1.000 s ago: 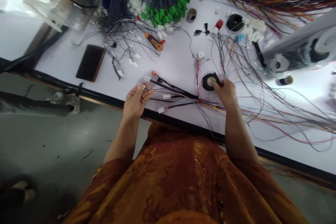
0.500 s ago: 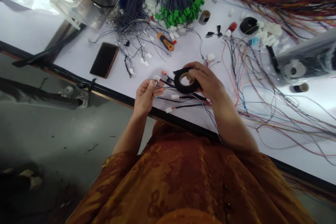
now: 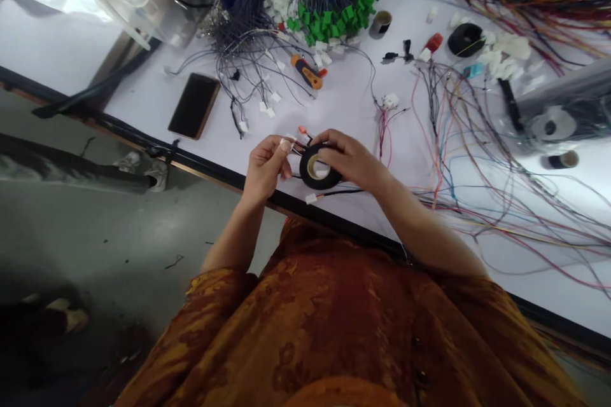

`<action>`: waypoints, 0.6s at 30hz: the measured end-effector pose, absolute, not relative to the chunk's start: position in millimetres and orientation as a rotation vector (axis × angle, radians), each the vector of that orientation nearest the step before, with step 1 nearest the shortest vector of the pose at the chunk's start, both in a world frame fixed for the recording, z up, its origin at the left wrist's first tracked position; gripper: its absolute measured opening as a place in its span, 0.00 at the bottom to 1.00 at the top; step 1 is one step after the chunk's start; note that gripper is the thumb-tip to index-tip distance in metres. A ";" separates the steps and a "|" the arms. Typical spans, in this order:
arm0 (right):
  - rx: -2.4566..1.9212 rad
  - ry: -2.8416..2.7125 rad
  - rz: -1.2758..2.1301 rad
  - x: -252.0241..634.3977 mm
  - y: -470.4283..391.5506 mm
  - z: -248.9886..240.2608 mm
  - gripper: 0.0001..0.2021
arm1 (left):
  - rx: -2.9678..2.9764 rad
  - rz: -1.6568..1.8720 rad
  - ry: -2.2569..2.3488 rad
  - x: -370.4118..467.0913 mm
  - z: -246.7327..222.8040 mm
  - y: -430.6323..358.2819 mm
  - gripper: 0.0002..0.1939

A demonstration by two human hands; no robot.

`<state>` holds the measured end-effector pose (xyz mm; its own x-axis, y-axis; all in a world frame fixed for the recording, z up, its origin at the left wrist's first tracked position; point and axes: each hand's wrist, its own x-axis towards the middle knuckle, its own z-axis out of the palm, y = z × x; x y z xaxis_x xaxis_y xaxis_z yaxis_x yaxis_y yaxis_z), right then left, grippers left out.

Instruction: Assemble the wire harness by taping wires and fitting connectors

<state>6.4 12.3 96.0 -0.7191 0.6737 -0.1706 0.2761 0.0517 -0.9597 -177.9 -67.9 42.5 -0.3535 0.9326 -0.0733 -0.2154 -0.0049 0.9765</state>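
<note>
My left hand (image 3: 267,166) pinches a small white wire connector (image 3: 286,144) between thumb and fingers, near the table's front edge. Thin wires run from it toward the right. Just beside it, my right hand (image 3: 344,154) grips a roll of black tape (image 3: 305,173), its fingers over the rim and the hole facing up. The roll covers part of the wires. An orange connector (image 3: 302,130) lies behind the roll. In front of it rests a white connector (image 3: 311,199) on a black-sleeved lead.
A dark phone (image 3: 193,106) and an orange-and-black cutter handle (image 3: 307,72) lie on the table. Farther back sits a bundle of wires with green connectors (image 3: 329,24). Loose wires (image 3: 482,203) spread over the right side, near a plastic-wrapped roll (image 3: 563,114).
My right hand has carried the tape roll left and slightly toward me, close to my left hand. The left hand keeps its pinch on the connector. The whole view has shifted slightly.
</note>
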 end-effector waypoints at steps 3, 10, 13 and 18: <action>-0.822 -2.171 1.347 13.0 -20.0 90.0 0.14 | 0.734 1.487 1.332 -178.4 47.3 -68.0 0.16; -1.171 -1.277 2.000 -15.8 10.1 68.6 0.17 | 0.988 1.470 1.437 -156.8 73.3 -84.4 0.15; -1.150 -1.069 2.180 -15.8 23.2 62.9 0.12 | 1.094 1.501 1.459 -154.0 70.6 -84.3 0.14; -1.081 -1.634 1.523 27.8 -30.2 52.0 0.19 | 0.863 1.619 1.525 -161.5 52.8 -70.2 0.17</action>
<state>27.8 -30.2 52.0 -0.4504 0.8896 -0.0751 0.1372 -0.0141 -0.9904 -161.5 -70.2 52.8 -0.5015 0.8650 -0.0142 -0.0656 -0.0217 0.9976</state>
